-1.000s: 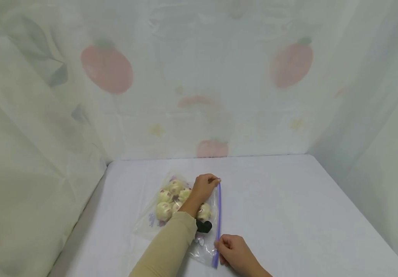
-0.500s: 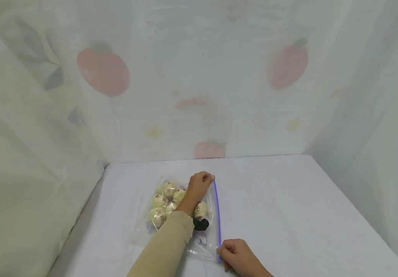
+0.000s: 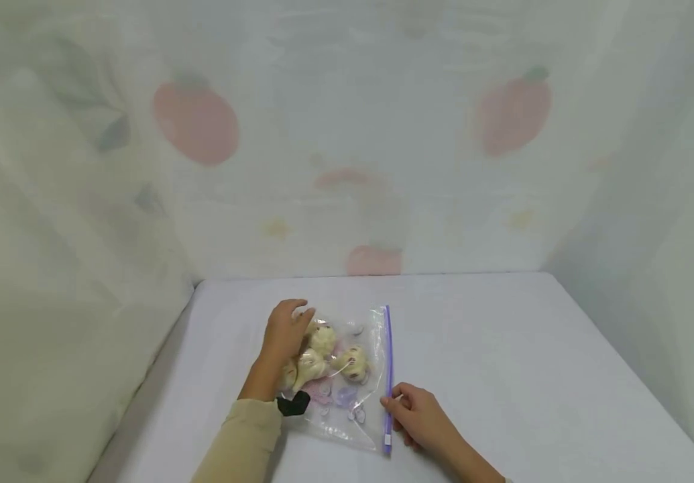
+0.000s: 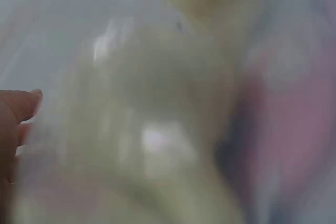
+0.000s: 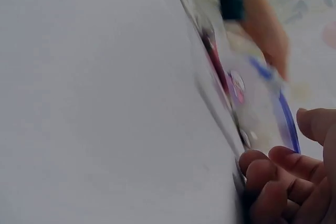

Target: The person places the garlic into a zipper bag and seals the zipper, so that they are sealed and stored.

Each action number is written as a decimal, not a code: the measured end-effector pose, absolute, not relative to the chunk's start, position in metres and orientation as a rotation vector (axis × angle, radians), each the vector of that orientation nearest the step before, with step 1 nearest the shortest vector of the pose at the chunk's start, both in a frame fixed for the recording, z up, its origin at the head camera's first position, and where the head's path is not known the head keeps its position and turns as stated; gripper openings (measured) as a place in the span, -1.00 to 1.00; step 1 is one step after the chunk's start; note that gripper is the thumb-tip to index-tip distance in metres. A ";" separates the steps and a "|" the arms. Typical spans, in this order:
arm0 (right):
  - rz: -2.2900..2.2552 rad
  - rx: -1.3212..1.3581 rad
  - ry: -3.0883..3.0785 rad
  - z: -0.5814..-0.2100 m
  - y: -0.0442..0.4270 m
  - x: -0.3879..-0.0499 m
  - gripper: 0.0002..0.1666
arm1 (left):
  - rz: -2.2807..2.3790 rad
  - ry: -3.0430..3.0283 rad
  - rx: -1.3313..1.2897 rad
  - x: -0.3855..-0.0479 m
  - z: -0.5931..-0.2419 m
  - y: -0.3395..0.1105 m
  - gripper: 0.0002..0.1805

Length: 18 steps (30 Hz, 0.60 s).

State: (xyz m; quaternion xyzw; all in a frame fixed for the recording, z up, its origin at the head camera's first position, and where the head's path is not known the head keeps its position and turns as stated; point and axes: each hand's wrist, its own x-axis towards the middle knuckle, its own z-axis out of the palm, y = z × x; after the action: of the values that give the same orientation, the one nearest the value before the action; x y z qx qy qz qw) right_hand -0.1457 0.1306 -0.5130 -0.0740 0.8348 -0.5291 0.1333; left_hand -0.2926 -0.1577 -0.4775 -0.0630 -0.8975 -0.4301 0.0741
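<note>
A clear zip bag (image 3: 377, 349) with a purple zip strip (image 3: 389, 355) along its right edge lies on the table. Several garlic bulbs (image 3: 353, 363) are inside it, mostly towards its left side. My left hand (image 3: 284, 335) is over the bag's left part, fingers bent loosely and apart, partly covering the bulbs. By the lower end of the strip is my right hand (image 3: 420, 417), its thumb tip reaching over the strip. In the right wrist view, a gap shows between thumb and index finger beside the strip. The left wrist view is blurred, with bulbs close up.
A white cloth covers the table (image 3: 503, 376). Pale curtains with a strawberry print (image 3: 196, 124) hang behind it and at both sides. A black wrist camera (image 3: 294, 404) sits on my left wrist, above the bag's lower left part.
My left hand has let go of the strip's far end and moved left over the bulbs. The right hand's thumb and index have loosened on the strip, moving slightly up.
</note>
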 end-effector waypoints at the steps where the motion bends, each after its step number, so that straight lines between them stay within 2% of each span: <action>1: -1.512 -0.200 2.478 -0.513 0.132 -0.151 -0.57 | -1.301 -2.720 -0.125 -0.287 -0.483 -0.171 -0.51; 6: -1.460 -0.092 2.660 -0.511 0.136 -0.180 -0.63 | -1.400 -2.829 0.145 -0.263 -0.500 -0.217 -0.43; 8: -1.505 -0.040 2.663 -0.509 0.138 -0.191 -0.68 | -1.474 -2.835 0.158 -0.257 -0.501 -0.225 -0.39; 12: -1.629 0.042 2.627 -0.507 0.141 -0.204 -0.77 | -1.700 -2.796 0.087 -0.249 -0.503 -0.233 -0.49; 14: -1.680 0.091 2.602 -0.507 0.143 -0.206 -0.80 | -1.849 -2.752 0.081 -0.247 -0.508 -0.233 -0.53; 18: -1.755 0.174 2.554 -0.509 0.151 -0.206 -0.82 | -2.064 -2.670 0.103 -0.241 -0.518 -0.225 -0.50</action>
State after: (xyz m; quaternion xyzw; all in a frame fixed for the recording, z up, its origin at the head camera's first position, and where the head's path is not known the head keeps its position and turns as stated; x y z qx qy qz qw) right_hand -0.2056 0.1512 -0.5094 0.0562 0.8227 -0.5654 0.0187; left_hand -0.2413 -0.2252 -0.5175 0.0302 -0.7853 -0.6072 -0.1170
